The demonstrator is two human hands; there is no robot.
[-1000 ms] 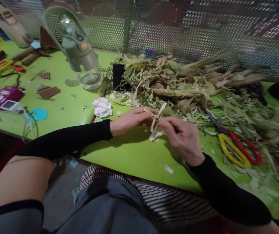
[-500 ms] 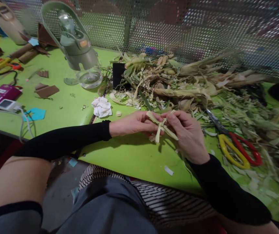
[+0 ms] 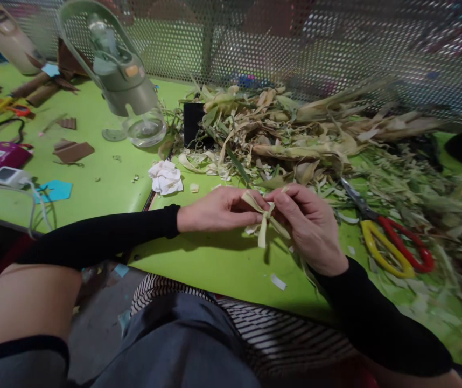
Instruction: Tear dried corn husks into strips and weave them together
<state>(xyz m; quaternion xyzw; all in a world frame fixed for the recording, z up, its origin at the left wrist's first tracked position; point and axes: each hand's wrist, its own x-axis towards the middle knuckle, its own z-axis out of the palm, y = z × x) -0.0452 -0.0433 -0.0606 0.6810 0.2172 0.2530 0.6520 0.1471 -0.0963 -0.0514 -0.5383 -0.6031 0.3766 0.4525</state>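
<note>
Between my hands is a small bow-like knot of pale corn husk strips [image 3: 263, 226], with loops and ends sticking out to several sides. My left hand [image 3: 226, 209] pinches its left side between thumb and fingers. From the right, my right hand [image 3: 312, 226] grips a strip with thumb and forefinger close to the knot. Both hands hover just over the front of the green table [image 3: 202, 264]. A thin husk strand hangs below my right palm. The fingertips partly hide where the strips cross.
Scissors [image 3: 388, 237] with red and yellow handles lie right of my right hand. Behind are heaped dry corn husks [image 3: 295, 134] and a black phone-like slab [image 3: 193, 124]. A crumpled white tissue [image 3: 165, 177], a water bottle [image 3: 134, 97] and a purple box [image 3: 2, 159] stand leftward.
My fingers have shifted slightly on the knot, and one husk end now hangs lower and straighter. The whole view has drifted a little; other things stay in place.
</note>
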